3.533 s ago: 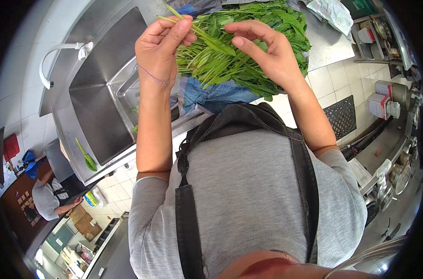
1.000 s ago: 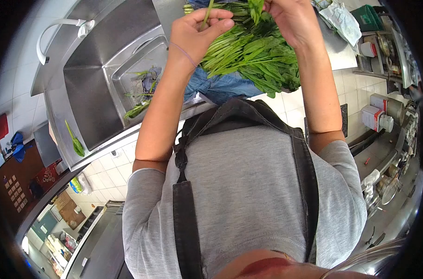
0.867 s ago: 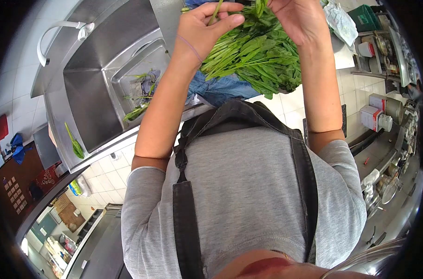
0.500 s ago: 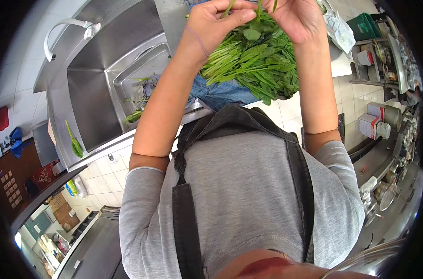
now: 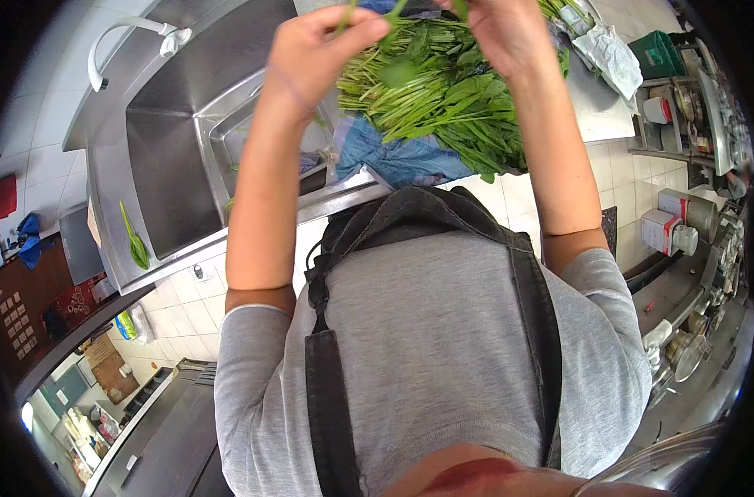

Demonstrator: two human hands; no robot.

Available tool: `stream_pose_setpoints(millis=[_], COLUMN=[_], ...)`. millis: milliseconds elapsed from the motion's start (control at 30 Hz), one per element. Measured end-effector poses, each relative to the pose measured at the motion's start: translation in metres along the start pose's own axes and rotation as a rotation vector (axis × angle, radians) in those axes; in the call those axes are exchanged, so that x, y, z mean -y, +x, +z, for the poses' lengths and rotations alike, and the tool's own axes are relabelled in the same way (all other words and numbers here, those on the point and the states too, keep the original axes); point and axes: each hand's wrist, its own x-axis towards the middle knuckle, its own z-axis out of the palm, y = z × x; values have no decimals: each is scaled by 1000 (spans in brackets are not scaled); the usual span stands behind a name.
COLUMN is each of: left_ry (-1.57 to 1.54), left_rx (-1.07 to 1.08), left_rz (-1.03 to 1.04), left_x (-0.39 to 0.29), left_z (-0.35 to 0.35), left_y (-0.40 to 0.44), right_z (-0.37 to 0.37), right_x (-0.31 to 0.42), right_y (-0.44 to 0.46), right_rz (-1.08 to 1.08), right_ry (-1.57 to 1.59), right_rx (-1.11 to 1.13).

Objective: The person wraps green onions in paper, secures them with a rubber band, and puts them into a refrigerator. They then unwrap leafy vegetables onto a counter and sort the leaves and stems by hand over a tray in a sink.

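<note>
My left hand [image 5: 306, 62], with a thin band at the wrist, is closed in a pinch on a green leafy vegetable stem [image 5: 396, 10] by the top edge. Across from it, my right hand [image 5: 509, 37] pinches a green piece [image 5: 460, 8], partly cut off by the frame. A blurred leaf [image 5: 400, 74] hangs between the hands. Below them lies a big heap of leafy greens [image 5: 443, 108], stalks toward the left and leaves toward the right. Under the heap shows a blue cloth or bag [image 5: 385, 153].
A steel sink [image 5: 166, 124] with a white faucet [image 5: 128, 26] is on the left. One loose leafy stem [image 5: 134, 238] lies on its rim. At right are a white crumpled bag [image 5: 606, 54], a green bin [image 5: 654, 54] and shelves with tins [image 5: 660, 228].
Both hands have shifted left and slightly up, with the left one moving farther, so the gap between them is wider. The view has tilted slightly.
</note>
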Motion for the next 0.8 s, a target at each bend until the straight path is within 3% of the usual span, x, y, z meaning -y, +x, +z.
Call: stream_pose_setpoints(millis=[67, 100, 133, 200, 333, 433, 467, 600, 667, 700, 733, 800], left_ry=[120, 161, 202, 255, 444, 717, 852, 868, 843, 831, 819, 756], left_rx=[-74, -113, -151, -194, -266, -303, -313, -356, -355, -345, -332, -303], left_rz=[20, -29, -78, -203, -345, -428, -464, -526, -518, -493, -464, -412], left_x=[9, 8, 7, 21, 91, 148, 162, 159, 149, 144, 140, 134], left_z=[-29, -43, -58, -95, -169, -195, -202, -187, -177, -170, -163, -146], left_y=[-15, -26, -37, -57, -88, -107, -110, -115, -109, -106, -102, -93], right_z=[14, 29, 39, 69, 100, 100, 91, 45, 14, -4, -16, -29], right_x=[-22, -33, -70, -91, -153, -185, -183, -117, -76, -67, -56, -51], right_y=[-4, -7, -6, -13, -6, -12, -12, -10, -14, -15, -23, -36], right_rz=[-5, 57, -62, -8, 38, -212, -192, -102, -246, -460, -306, -279], right_ry=[-16, -53, 34, -125, -721, -1257, -1275, -1164, -1216, -1307, -1371, -1540], right_rx=[129, 120, 98, 133, 444, 502, 556, 536, 592, 683, 728, 739])
